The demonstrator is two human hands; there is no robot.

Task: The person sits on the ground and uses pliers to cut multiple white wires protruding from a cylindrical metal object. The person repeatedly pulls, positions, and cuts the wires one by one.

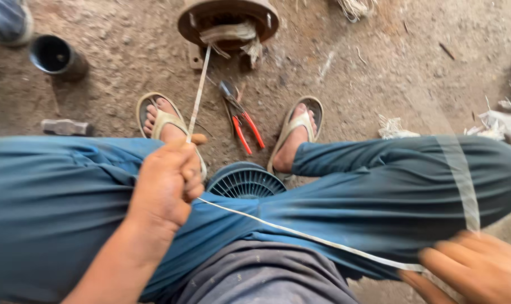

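I sit with legs in blue trousers (379,191) spread over a dirt floor. My left hand (168,183) is closed around a thin white tape (198,95) that runs up to a round rusty motor housing (227,19) at the top. From that fist the tape (300,235) continues across my lap to my right hand (475,267) at the lower right, which pinches it; a blurred stretch rises from there. A dark ribbed fan cover (245,181) lies between my feet.
Red-handled pliers (243,125) lie on the ground between my sandalled feet (161,119). A hammer head (65,127) and a dark metal cylinder (57,56) sit at the left. Scraps of white fibre (393,128) litter the right side.
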